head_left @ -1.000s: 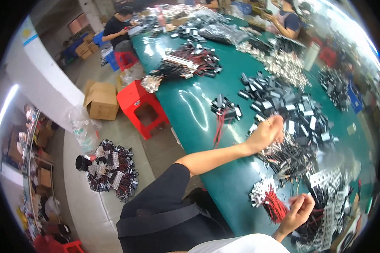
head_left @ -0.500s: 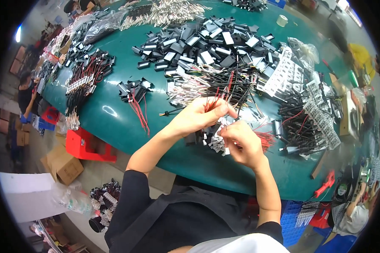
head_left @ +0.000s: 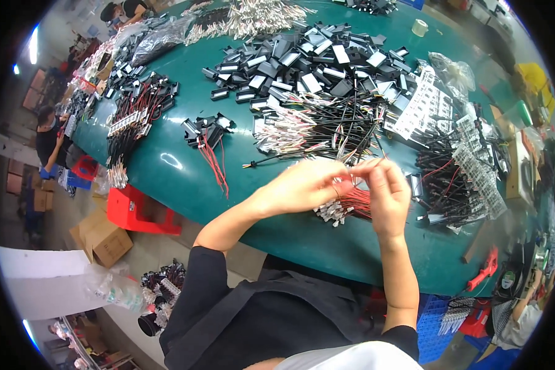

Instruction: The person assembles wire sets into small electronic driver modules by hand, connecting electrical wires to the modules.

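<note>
Both hands meet above the near edge of the green table (head_left: 166,166); the left hand (head_left: 305,185) is curled with fingers drawn together toward the right hand (head_left: 385,191), whose thumb and forefinger are pinched shut; between the fingertips runs what looks like a thin black wire (head_left: 362,161), though it is too fine to be sure which hand truly grips it; directly under the hands, lying on the table, is a bundle of red wires with small white connectors (head_left: 345,208); just beyond the hands spreads a tangle of black leads (head_left: 327,126), and farther back a heap of small black and white housings (head_left: 308,68); to the right lie more black wire bundles (head_left: 450,185); a smaller red-wired cluster (head_left: 209,139) sits well to the left; a red stool (head_left: 139,213) and a cardboard box (head_left: 102,237) stand on the floor below the table edge.
</note>
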Demonstrator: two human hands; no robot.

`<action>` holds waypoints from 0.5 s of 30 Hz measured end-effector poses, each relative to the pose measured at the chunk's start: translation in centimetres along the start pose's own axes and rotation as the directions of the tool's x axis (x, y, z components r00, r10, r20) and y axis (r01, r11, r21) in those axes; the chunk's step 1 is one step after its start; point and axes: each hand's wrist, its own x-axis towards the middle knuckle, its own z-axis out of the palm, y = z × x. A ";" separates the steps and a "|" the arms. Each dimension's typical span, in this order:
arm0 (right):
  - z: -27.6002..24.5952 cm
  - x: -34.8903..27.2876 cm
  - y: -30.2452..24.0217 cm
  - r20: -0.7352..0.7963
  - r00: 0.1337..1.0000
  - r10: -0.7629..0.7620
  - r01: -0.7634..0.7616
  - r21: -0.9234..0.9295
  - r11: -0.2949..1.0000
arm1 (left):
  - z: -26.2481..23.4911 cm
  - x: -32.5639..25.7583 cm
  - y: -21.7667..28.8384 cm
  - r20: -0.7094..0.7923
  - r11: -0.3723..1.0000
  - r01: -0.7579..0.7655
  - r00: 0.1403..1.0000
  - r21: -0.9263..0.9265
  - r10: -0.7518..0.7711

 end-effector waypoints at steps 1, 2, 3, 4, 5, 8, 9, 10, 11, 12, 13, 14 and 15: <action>-0.2 0.2 -0.2 -0.120 0.992 0.045 -0.003 0.328 0.945 | -0.8 0.2 0.6 -0.137 1.000 -0.016 0.990 -0.013 0.014; -0.4 0.4 -0.5 -0.218 0.968 0.124 0.038 0.615 0.787 | -1.9 0.1 0.5 -0.207 0.990 0.046 0.976 -0.132 -0.073; -1.1 0.5 -0.9 -0.266 0.953 0.146 0.060 0.635 0.770 | -3.2 0.1 0.2 -0.305 0.988 0.019 0.950 -0.152 -0.065; -1.4 0.7 -1.2 -0.340 0.926 0.164 0.085 0.611 0.787 | -4.4 0.3 -0.2 -0.399 0.985 -0.013 0.915 -0.169 -0.056; -2.1 0.7 -1.1 -0.357 0.922 0.153 0.113 0.622 0.775 | -5.5 1.1 -0.3 -0.450 0.990 -0.041 0.893 -0.134 -0.024; -3.0 0.6 -1.5 -0.411 0.901 0.135 0.150 0.590 0.794 | -7.9 5.2 -1.1 -0.467 0.933 0.043 0.873 0.358 0.139; -3.1 0.5 -1.5 -0.410 0.903 0.128 0.145 0.572 0.808 | -8.0 6.7 -2.5 -0.438 0.858 0.030 0.869 0.512 0.230; -3.2 0.4 -1.4 -0.413 0.903 0.119 0.142 0.549 0.824 | -7.9 8.5 -4.1 -0.372 0.844 0.046 0.910 0.534 0.186; -3.0 0.4 -1.2 -0.431 0.896 0.111 0.146 0.521 0.841 | -7.6 10.0 -5.5 -0.330 0.800 0.082 0.932 0.594 0.150; -3.0 0.3 -1.0 -0.435 0.895 0.096 0.148 0.495 0.856 | -7.2 11.4 -6.9 -0.291 0.751 0.110 0.950 0.651 0.112; -2.7 0.4 -1.0 -0.432 0.895 0.108 0.139 0.502 0.854 | -7.0 12.2 -8.9 -0.260 0.717 0.080 0.955 0.693 0.145; -2.4 0.5 -0.9 -0.433 0.894 0.119 0.131 0.505 0.853 | -6.7 12.9 -10.5 -0.226 0.682 0.045 0.958 0.730 0.179; -2.6 0.5 -0.7 -0.433 0.892 0.127 0.120 0.499 0.858 | -6.2 13.5 -11.0 -0.201 0.649 0.044 0.965 0.760 0.171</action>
